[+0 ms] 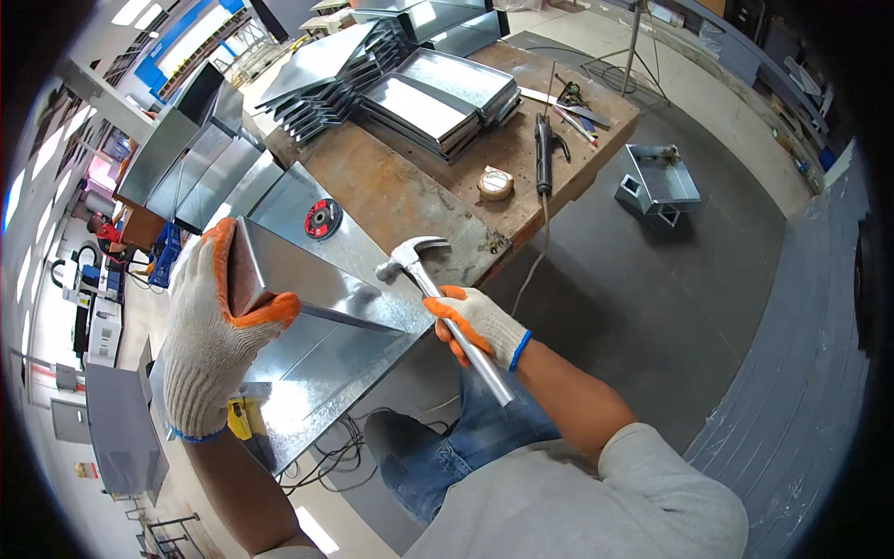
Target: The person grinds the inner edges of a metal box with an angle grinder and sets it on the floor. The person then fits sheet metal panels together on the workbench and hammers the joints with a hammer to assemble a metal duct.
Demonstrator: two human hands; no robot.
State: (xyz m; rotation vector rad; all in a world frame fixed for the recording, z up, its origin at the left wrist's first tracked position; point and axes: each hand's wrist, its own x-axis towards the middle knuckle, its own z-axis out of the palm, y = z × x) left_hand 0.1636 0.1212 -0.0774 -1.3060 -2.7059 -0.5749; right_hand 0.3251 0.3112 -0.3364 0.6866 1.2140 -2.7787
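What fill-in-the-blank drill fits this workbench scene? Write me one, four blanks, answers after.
1. The right hand grips a claw ____ by its metal handle.
2. The left hand holds the upright edge of a folded ____ metal piece.
3. Both hands wear knit gloves with ____ fingertips.
4. On the wooden workbench, a roll of ____ lies beside the black power tool.

Missing words: hammer; sheet; orange; tape
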